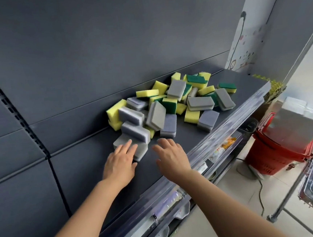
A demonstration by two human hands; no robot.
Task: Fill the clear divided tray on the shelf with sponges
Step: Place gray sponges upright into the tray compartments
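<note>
A dark grey shelf (191, 134) carries a loose pile of sponges (169, 102), yellow-and-green ones mixed with grey ones, heaped towards its back wall. A stack of red baskets (279, 151) stands on the floor to the right. Both hands are spread flat with straight fingers: the left hand (120, 163) rests its fingertips on the nearest grey sponge (141, 150), and the right hand (171, 158) is over bare shelf just beside the pile, holding nothing.
</note>
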